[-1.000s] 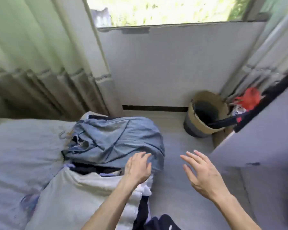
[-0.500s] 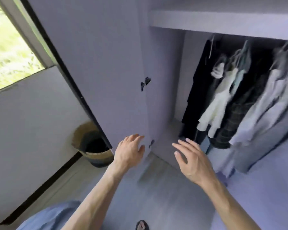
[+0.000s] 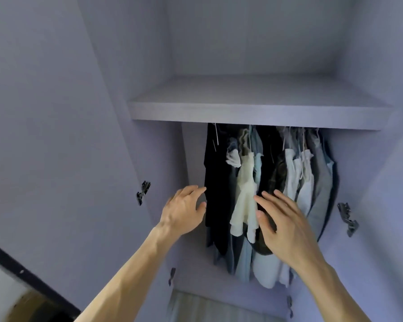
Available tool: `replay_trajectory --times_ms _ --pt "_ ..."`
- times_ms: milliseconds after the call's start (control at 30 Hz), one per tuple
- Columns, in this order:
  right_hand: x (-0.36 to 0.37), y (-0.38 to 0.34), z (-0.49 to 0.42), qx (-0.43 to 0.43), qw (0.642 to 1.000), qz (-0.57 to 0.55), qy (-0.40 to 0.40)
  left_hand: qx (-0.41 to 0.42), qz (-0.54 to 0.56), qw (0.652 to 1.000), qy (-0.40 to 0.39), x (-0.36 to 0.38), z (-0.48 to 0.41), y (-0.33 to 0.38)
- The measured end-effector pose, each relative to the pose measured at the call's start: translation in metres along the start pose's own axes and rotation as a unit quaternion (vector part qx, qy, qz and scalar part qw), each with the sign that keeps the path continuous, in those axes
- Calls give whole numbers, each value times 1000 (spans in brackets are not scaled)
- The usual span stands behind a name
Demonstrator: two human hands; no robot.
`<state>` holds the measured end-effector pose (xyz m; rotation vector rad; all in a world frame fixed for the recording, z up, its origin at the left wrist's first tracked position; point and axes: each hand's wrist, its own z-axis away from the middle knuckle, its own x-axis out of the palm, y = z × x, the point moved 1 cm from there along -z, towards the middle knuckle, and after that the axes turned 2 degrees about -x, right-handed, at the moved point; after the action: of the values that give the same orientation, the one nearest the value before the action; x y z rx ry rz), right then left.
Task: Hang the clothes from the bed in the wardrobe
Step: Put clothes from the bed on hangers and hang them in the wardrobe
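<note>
I am looking into the open wardrobe (image 3: 256,110), where a crowded row of hung clothes (image 3: 298,182) is filling the space under its shelf (image 3: 242,98). My left hand (image 3: 183,211) and right hand (image 3: 286,225) are reaching at them, fingers (image 3: 192,189) spread, holding nothing. The bed's clothes are lying outside this view, so seemingly none is being hung yet.

Hanging clothes (image 3: 293,182) fill the wardrobe (image 3: 254,43) under the shelf (image 3: 254,112); a gap lies at their left.
</note>
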<state>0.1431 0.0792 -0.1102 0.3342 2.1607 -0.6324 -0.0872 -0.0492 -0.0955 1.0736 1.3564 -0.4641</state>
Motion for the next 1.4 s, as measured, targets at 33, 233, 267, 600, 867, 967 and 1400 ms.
replay_trajectory --times_ms 33,233,267,600,867,967,1400 --pt "-4 -2 -8 -1 1000 10 12 8 4 1000 7 -6 -9 -1" --pt "-24 -8 -59 -8 995 57 76 46 19 998 32 -28 -59 -2" --pt "-25 -7 -70 -13 994 69 80 52 19 998 33 -30 -68 -1" --pt "-19 30 -212 -50 971 133 193 9 59 998 -12 -8 -163 9" --pt "15 75 -269 -105 931 200 286 -158 293 941 -60 46 -234 7" --pt "27 83 -279 -115 898 244 347 -212 366 905 -49 60 -257 13" --pt "38 90 -289 -139 863 255 413 -289 455 839 72 77 -300 13"
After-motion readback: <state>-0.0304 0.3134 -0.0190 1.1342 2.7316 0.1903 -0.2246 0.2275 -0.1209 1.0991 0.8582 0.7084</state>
